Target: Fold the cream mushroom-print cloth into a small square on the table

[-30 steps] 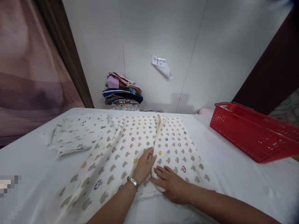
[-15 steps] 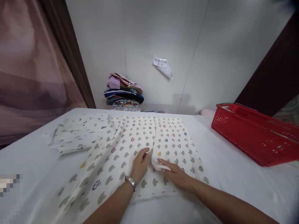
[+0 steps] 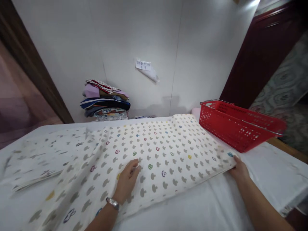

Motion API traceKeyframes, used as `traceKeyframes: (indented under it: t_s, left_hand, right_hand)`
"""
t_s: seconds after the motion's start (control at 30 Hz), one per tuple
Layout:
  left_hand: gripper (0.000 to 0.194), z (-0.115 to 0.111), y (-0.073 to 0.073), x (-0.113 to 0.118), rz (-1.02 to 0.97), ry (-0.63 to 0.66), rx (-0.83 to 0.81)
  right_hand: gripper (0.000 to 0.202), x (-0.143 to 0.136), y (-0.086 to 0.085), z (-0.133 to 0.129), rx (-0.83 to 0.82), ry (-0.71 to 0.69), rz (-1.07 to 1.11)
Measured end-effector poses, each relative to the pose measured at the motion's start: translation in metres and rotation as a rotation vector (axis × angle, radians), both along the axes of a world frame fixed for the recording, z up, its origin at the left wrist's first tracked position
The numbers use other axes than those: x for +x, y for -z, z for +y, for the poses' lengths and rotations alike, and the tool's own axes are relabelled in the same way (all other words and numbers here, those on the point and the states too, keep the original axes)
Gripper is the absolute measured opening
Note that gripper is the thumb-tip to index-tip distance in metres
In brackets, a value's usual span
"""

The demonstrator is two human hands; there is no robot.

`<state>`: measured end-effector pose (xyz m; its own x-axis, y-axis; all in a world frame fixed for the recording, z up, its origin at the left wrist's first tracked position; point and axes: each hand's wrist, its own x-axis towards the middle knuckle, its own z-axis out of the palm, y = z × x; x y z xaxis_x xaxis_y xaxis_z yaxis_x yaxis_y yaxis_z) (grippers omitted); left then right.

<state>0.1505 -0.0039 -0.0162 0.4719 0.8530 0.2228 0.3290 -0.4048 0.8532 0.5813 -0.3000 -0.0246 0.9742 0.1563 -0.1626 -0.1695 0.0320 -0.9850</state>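
Note:
A white cloth (image 3: 168,154) printed with grey and coloured mushrooms lies spread over the table in the head view. My right hand (image 3: 239,168) pinches its near right corner, with the thumb on top and the other fingers mostly hidden. That corner is drawn out toward the red basket. My left hand (image 3: 127,178), with a silver bracelet at the wrist, rests on the middle of the cloth, fingers loosely bent and nothing held. On the left the cloth runs in folds beside a folded white cloth (image 3: 48,150) with a small dark print.
A red plastic basket (image 3: 226,128) stands at the right on the white-covered table (image 3: 192,211). Against the back wall rises a stack of folded clothes (image 3: 106,102). A paper note (image 3: 143,65) hangs on the wall. A curtain (image 3: 14,106) hangs at the left.
My right hand has moved far right, carrying the cloth's edge and unfolding the flap that was folded over. The left hand stays on the cloth. The view has turned rightward.

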Motion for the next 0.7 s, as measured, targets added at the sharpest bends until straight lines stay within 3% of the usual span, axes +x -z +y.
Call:
traceKeyframes:
  t_s: [0.1,0.2,0.33,0.5,0.63,0.7]
  left_hand:
    - [0.036,0.004,0.002,0.001,0.020,0.005,0.040]
    - [0.033,0.006,0.004,0.000,0.065,0.017,0.100]
    - [0.031,0.009,0.007,-0.002,0.116,0.054,0.179]
    - [0.033,0.011,0.013,-0.002,0.163,0.109,0.288]
    - [0.034,0.013,0.017,-0.001,0.266,0.158,0.343]
    - [0.034,0.014,0.018,0.000,0.295,0.186,0.364]
  right_hand:
    - [0.033,-0.006,0.012,-0.013,0.109,0.017,0.181]
    - [0.036,-0.006,0.008,-0.016,0.078,-0.003,0.173]
    - [0.034,0.003,0.002,-0.025,-0.096,-0.043,0.119]
    - [0.035,0.008,-0.002,-0.042,-0.297,0.061,0.014]
    - [0.025,0.006,-0.007,-0.051,-0.417,0.000,0.050]
    - [0.032,0.009,-0.011,-0.051,-0.581,-0.024,-0.027]
